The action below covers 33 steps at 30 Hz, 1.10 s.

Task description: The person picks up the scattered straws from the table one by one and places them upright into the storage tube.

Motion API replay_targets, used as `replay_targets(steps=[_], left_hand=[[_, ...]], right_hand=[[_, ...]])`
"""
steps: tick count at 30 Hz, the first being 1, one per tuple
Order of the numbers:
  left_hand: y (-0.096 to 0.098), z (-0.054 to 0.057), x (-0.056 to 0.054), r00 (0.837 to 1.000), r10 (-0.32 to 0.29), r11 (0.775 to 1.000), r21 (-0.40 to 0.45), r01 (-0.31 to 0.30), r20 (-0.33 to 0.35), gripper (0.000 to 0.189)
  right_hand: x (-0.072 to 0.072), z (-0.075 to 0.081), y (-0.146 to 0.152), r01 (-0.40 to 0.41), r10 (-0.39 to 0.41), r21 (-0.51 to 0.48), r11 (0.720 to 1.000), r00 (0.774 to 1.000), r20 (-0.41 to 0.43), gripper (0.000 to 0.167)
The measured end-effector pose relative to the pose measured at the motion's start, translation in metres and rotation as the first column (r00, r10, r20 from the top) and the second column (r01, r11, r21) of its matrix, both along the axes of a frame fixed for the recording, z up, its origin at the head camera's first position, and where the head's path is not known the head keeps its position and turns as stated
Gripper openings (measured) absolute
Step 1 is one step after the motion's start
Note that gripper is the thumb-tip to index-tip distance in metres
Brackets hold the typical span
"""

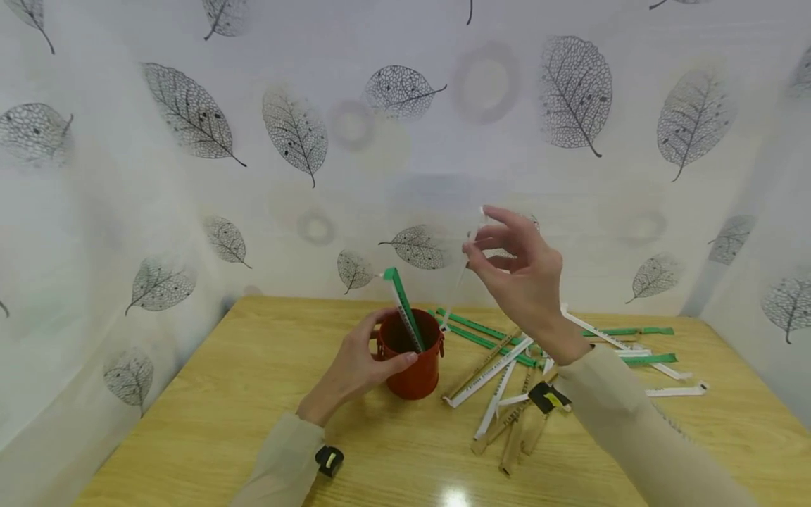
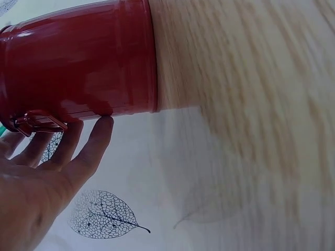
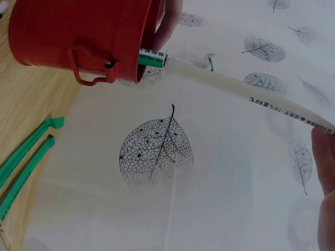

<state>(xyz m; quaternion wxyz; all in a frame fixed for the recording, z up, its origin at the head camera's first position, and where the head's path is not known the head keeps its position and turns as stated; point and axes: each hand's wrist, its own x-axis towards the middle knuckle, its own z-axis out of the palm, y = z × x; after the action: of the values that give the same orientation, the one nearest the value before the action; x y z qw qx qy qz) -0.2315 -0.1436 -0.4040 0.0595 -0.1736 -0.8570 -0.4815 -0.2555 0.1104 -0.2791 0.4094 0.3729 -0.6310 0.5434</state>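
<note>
A small red metal bucket [image 1: 415,380] with little side handles stands on the wooden table. My left hand [image 1: 355,366] holds it from the left, thumb over the rim and fingers along the outer wall [image 2: 78,57]. One green-and-white paper-wrapped straw [image 1: 405,310] leans inside, its bent top above the rim. Over the bucket's right side, my right hand [image 1: 522,264] pinches the upper end of a white paper-wrapped straw [image 3: 235,89]. That straw slants down, and its lower end is right at the bucket's mouth.
Right of the bucket, several green, white and brown wrapped straws [image 1: 500,373] lie in a loose, crossing heap on the table [image 1: 222,394]. Behind the table's back edge hangs a pale cloth [image 1: 405,176] printed with leaves.
</note>
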Motion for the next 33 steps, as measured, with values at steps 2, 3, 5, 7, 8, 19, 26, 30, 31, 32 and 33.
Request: replay_targets(steps=[2, 3, 5, 7, 8, 19, 26, 30, 31, 32, 33], left_hand=[[0.000, 0.001, 0.000, 1.000, 0.002, 1.000, -0.009, -0.002, -0.001, 0.075], [0.000, 0.002, 0.000, 1.000, 0.003, 1.000, -0.011, -0.003, -0.002, 0.075], [0.000, 0.004, 0.001, 1.000, 0.007, 1.000, -0.016, -0.007, -0.004, 0.075], [-0.001, 0.005, 0.001, 1.000, 0.008, 1.000, -0.015, -0.008, -0.004, 0.075], [-0.001, 0.006, 0.002, 1.000, 0.007, 1.000, -0.012, -0.007, -0.002, 0.075], [0.000, 0.007, -0.002, 1.000, 0.003, 1.000, -0.030, -0.003, 0.009, 0.074], [0.000, 0.006, -0.003, 1.000, -0.001, 1.000, -0.029, 0.002, 0.010, 0.075], [0.000, 0.004, -0.002, 1.000, -0.001, 1.000, -0.008, 0.001, 0.006, 0.075], [0.000, 0.003, -0.001, 1.000, -0.003, 1.000, -0.006, 0.003, 0.008, 0.075], [0.000, 0.003, -0.001, 1.000, -0.005, 1.000, -0.004, 0.005, 0.012, 0.075], [0.001, 0.002, 0.000, 1.000, -0.008, 1.000, -0.001, 0.008, 0.017, 0.074]], right_hand=[[-0.003, -0.001, -0.008, 0.005, -0.005, 0.004, 1.000, 1.000, -0.005, 0.046], [-0.004, -0.002, -0.011, 0.009, -0.009, 0.010, 1.000, 1.000, -0.006, 0.045], [-0.008, -0.006, -0.016, 0.020, -0.020, 0.036, 0.999, 1.000, -0.003, 0.046], [-0.011, -0.012, -0.020, 0.024, -0.024, 0.059, 0.998, 1.000, 0.003, 0.047], [-0.012, -0.016, -0.022, 0.029, -0.030, 0.074, 0.997, 1.000, 0.007, 0.047], [-0.021, -0.050, -0.024, 0.021, -0.023, 0.220, 0.975, 1.000, 0.005, 0.049], [-0.027, -0.066, -0.027, -0.014, -0.006, 0.260, 0.965, 0.997, 0.073, 0.049], [-0.028, -0.076, -0.028, -0.037, -0.001, 0.291, 0.956, 0.992, 0.128, 0.047], [-0.028, -0.079, -0.028, -0.040, -0.002, 0.299, 0.953, 0.990, 0.138, 0.046], [-0.029, -0.081, -0.028, -0.047, 0.001, 0.304, 0.951, 0.988, 0.151, 0.046], [-0.029, -0.083, -0.028, -0.054, 0.004, 0.308, 0.950, 0.987, 0.161, 0.046]])
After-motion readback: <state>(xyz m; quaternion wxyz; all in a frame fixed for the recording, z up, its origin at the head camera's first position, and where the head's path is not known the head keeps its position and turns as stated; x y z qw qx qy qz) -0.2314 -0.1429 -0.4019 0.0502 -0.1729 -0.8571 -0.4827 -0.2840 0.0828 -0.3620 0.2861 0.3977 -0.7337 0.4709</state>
